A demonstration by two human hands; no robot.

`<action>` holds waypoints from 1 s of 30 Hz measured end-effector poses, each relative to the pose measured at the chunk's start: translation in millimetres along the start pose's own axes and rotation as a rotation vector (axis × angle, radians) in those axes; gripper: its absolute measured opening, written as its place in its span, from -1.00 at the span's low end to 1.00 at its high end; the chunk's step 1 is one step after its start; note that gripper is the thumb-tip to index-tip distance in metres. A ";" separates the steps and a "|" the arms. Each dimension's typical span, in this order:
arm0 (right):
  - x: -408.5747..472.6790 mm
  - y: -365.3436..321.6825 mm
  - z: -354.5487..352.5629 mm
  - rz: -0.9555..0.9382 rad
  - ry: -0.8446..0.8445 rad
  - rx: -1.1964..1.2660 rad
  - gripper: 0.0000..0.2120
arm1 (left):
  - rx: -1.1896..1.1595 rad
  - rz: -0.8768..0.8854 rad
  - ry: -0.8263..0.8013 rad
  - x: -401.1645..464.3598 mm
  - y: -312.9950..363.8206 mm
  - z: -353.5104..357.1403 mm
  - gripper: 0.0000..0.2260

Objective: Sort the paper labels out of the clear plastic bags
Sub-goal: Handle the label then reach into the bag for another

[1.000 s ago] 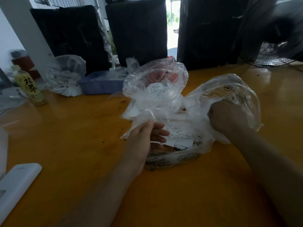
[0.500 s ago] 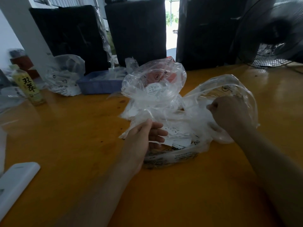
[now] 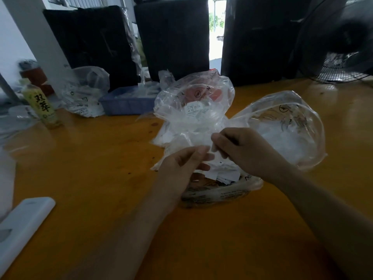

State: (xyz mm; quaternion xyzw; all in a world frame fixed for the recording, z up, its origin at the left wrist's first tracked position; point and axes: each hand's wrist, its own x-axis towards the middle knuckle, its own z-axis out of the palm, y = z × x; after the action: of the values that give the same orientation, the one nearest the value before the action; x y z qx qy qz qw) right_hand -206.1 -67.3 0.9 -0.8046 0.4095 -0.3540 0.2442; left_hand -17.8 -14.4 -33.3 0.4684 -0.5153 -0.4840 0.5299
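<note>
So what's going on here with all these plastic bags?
A person is sorting paper labels out of clear plastic bags heaped on an orange table. Both hands meet in front of the heap: the left hand and right hand each pinch at crumpled plastic, with loose white labels lying just beneath them. Another puffed-up bag lies to the right, and a blue tray stands behind.

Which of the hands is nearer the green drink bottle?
Left. The left hand sits mid-table, right of the green drink bottle; the right hand lies farther right, beyond the left.
</note>
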 end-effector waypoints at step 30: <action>-4.2 21.7 28.2 0.035 -0.172 -0.832 -0.62 | -0.191 -0.018 0.159 2.5 3.4 -3.2 -0.89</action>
State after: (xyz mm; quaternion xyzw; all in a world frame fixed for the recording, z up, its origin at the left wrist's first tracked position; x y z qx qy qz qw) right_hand -196.7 -72.7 -33.3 -0.8541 0.5092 -0.0861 -0.0622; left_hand -14.5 -16.6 -29.7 0.4572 -0.4189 -0.4972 0.6069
